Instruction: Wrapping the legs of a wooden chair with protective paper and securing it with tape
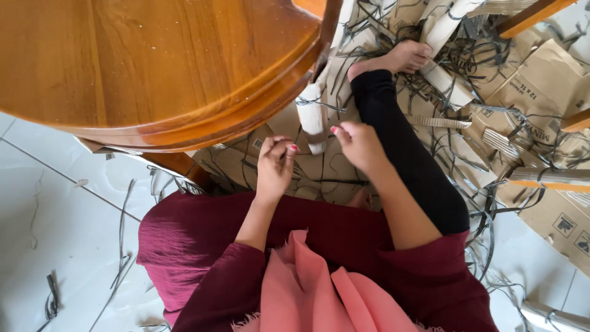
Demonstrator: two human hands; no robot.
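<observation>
The wrapped leg (312, 120) stands just under the rim of the round wooden counter (153, 67). Both hands work at its foot: the left hand (275, 167) pinches fingers closed on a thin strap (296, 165), and the right hand (359, 144) curls loosely beside the leg; whether it holds anything I cannot tell. One leg, two hands; cardboard sheets (541, 92) litter the floor beyond.

Person seated on tiled floor (55, 227), one leg stretched out over flattened cardboard (541, 86) and loose dark strapping (491, 203). Left hand (275, 169) pinches with fingertips, right hand (358, 144) raised just beside a paper-wrapped leg (312, 117) under the round wooden desk (147, 61). What each hand holds: cannot tell.
</observation>
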